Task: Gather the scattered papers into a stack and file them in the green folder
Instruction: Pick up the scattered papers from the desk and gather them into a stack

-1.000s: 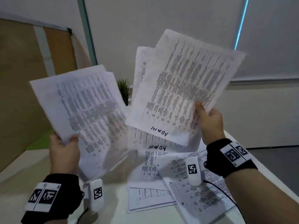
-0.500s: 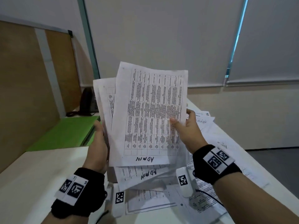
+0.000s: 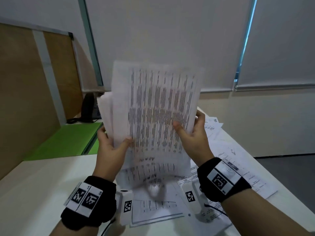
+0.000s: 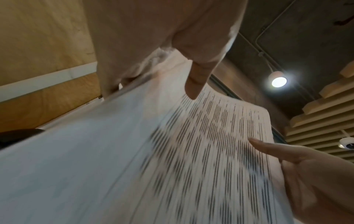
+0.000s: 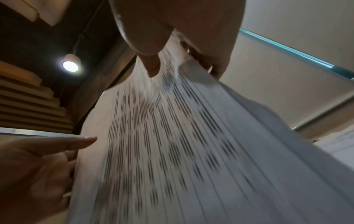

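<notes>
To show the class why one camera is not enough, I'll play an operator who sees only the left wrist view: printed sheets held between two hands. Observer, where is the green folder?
Observer: The head view shows the green folder lying flat to the left, beyond the left hand.
Operator: Are all the sheets gathered?
Observer: No. Loose papers lie on the table, below and to the right of the held stack.
Operator: How is the far side gripped?
Observer: In the right wrist view, the right hand has its thumb on the printed face and its fingers curled behind the stack's edge.
</notes>
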`<move>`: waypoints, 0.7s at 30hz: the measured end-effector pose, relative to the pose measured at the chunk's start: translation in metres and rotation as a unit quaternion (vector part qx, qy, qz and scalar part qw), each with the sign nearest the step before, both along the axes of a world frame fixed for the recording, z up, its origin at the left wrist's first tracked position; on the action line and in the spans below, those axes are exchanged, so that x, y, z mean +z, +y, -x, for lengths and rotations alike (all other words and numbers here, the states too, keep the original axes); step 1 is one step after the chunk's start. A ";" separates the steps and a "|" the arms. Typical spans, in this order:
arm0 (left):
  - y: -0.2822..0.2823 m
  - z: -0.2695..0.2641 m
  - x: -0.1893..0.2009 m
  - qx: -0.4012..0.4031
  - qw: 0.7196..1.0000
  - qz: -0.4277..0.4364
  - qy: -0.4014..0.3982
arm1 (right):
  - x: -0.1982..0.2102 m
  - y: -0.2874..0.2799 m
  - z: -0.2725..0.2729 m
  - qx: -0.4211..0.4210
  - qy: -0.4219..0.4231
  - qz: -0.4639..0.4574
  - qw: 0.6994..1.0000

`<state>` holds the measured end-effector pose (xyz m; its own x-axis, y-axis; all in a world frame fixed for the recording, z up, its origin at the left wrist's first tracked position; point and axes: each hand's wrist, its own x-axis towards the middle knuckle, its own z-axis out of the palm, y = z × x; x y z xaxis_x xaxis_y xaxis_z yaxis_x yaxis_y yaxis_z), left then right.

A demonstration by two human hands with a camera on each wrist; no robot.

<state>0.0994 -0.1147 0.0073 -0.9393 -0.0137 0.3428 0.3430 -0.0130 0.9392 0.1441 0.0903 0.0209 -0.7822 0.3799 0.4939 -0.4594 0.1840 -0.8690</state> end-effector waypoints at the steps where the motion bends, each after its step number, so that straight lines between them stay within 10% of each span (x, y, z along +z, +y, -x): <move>1: -0.002 0.001 -0.001 0.003 1.000 -0.002 -0.006 | -0.001 0.001 -0.002 -0.002 -0.005 -0.003 1.000; 21: 0.002 0.004 -0.024 -0.021 0.995 0.086 -0.049 | -0.012 -0.002 -0.012 0.007 -0.070 -0.003 0.998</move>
